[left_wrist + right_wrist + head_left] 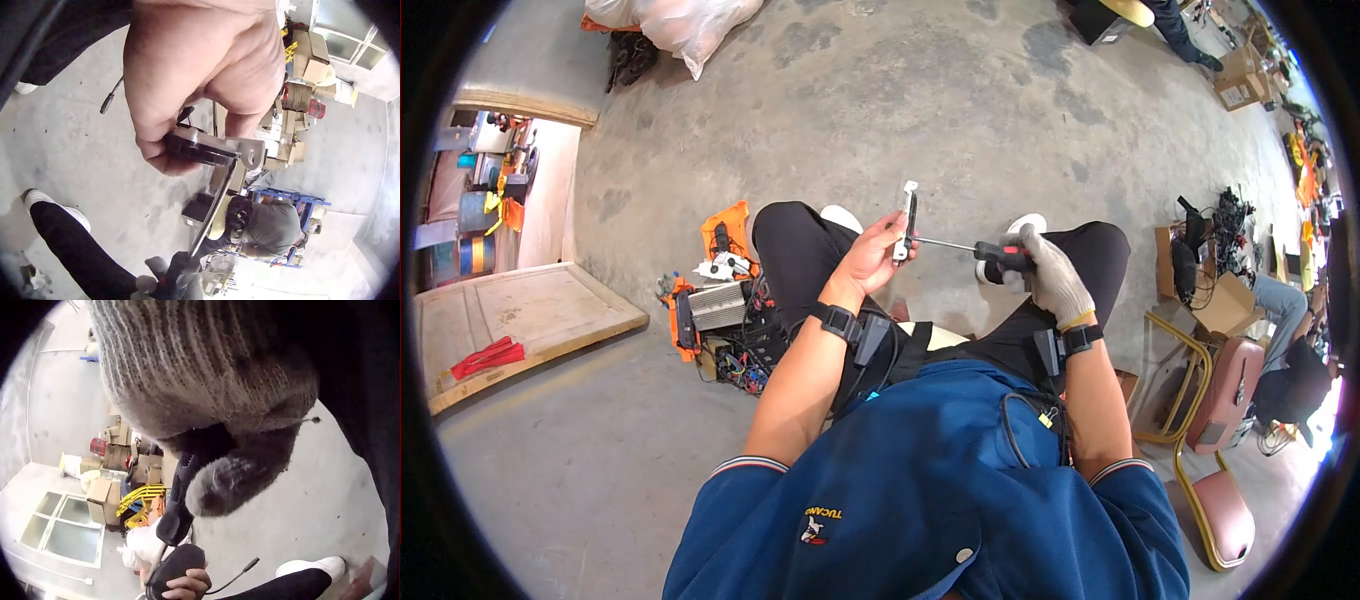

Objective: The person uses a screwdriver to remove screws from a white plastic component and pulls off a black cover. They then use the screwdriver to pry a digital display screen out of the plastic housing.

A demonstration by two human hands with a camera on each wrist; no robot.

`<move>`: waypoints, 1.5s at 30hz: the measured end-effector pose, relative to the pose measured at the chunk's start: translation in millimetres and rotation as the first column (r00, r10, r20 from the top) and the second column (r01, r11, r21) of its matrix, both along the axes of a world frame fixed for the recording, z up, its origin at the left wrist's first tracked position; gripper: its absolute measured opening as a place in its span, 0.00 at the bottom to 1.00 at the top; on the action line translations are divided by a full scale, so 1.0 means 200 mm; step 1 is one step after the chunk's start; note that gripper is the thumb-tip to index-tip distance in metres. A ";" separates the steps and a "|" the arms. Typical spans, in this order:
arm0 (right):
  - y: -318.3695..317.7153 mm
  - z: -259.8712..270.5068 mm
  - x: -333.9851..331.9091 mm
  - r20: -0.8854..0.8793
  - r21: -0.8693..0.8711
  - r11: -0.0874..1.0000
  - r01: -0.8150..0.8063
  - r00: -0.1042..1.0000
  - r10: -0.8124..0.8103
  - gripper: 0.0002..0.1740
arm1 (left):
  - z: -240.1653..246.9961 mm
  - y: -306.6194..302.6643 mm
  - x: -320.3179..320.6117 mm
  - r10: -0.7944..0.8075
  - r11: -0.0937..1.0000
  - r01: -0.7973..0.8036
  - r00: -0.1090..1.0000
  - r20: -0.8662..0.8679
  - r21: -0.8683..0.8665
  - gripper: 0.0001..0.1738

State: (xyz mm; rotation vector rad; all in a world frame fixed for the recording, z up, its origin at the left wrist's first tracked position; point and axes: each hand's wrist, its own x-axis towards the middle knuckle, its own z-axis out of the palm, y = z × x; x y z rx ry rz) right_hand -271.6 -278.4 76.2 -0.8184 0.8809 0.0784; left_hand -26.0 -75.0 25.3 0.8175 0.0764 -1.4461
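Observation:
My bare left hand (880, 250) pinches a small black and white part with a metal bracket (909, 222), held upright above my knees. In the left wrist view the part (200, 149) sits between thumb and curled fingers (164, 161). My gloved right hand (1048, 272) grips the red and black handle of a screwdriver (1000, 253). Its metal shaft (945, 243) runs left, with the tip against the part. The right wrist view shows the glove (237, 475) wrapped round the black handle (181, 500), with the part (177, 565) beyond.
An opened orange device with a metal block and wires (718, 310) lies on the concrete floor by my left leg. A wooden board (520, 315) with a red tool lies further left. Chairs (1215, 420) and cardboard boxes (1225, 300) stand at right.

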 end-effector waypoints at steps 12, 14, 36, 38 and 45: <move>0.03 0.05 0.04 0.153 0.014 0.969 0.248 0.957 -0.247 0.20 | 0.02 -0.01 -0.01 0.003 1.000 -0.003 1.000 0.021 0.001 0.11; -0.02 -0.03 0.00 -0.029 -0.117 0.992 -0.040 0.999 0.037 0.19 | -0.02 0.00 0.00 0.005 1.000 -0.006 1.000 -0.016 -0.023 0.11; 0.03 0.08 0.05 0.079 -0.058 0.992 0.108 0.992 -0.103 0.17 | 0.00 0.01 0.00 0.001 0.999 -0.001 1.000 0.007 -0.036 0.11; 0.01 0.06 0.02 -0.014 -0.045 0.999 -0.022 1.000 0.022 0.16 | 0.00 0.01 0.00 0.005 1.000 -0.005 1.000 0.006 -0.022 0.11; 0.06 0.08 0.06 0.154 -0.137 0.969 0.206 0.971 -0.185 0.16 | -0.02 0.00 0.00 -0.003 1.000 0.003 1.000 0.015 -0.028 0.12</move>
